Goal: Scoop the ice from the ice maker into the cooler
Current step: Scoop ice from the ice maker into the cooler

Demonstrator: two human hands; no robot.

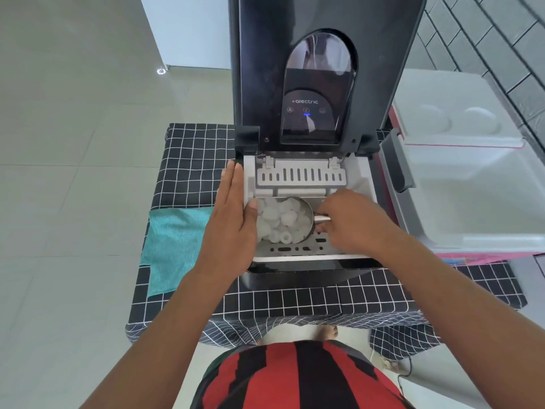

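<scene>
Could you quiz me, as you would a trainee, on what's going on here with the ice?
1. True or false: the ice maker lid is closed.
2. What does the right hand hold? A) a teal cloth B) a metal scoop loaded with ice C) a cup
3. On which side of the ice maker, as the person sees it, does the open cooler stand?

Key: 1. False, the lid stands upright. 2. B. 3. The right; the left hand lies flat on the machine's opposite edge, near the teal cloth.
</scene>
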